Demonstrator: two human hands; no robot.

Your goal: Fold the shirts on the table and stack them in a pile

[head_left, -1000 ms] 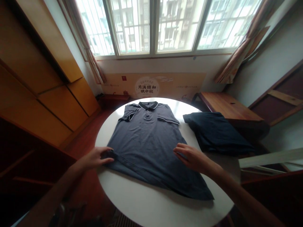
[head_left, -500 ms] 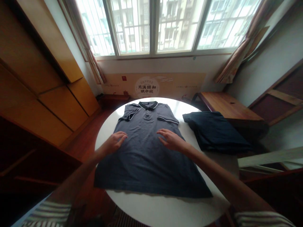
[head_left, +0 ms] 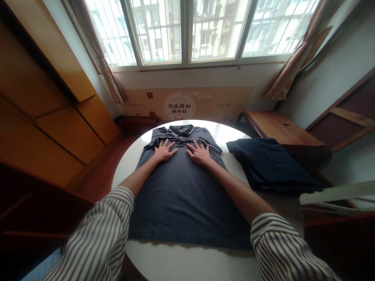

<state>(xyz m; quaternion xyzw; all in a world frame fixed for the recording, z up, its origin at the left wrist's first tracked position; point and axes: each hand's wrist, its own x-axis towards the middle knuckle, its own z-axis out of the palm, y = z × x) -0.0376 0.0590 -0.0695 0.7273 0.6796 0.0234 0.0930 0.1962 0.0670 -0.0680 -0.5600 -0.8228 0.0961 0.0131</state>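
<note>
A dark grey polo shirt (head_left: 184, 199) with a black, white-edged collar lies spread on a round white table (head_left: 187, 259), its collar at the far side and its hem near me. My left hand (head_left: 164, 151) rests on the upper chest of the shirt beside the left sleeve, fingers spread. Level with it, my right hand (head_left: 199, 152) lies on the chest near the right sleeve, its fingers also spread. The button placket shows partly between and beyond the hands.
Folded dark navy cloth (head_left: 271, 166) lies at the table's right side. A wooden desk (head_left: 285, 127) stands behind it. Yellow-brown cabinets (head_left: 67, 132) are on the left, and a barred window (head_left: 181, 31) with curtains is ahead, above a printed banner (head_left: 140, 99).
Both hands have moved forward up the shirt onto its chest, their fingers now spread. The fabric near the placket has bunched slightly, and the hem's corners have drawn inward.
</note>
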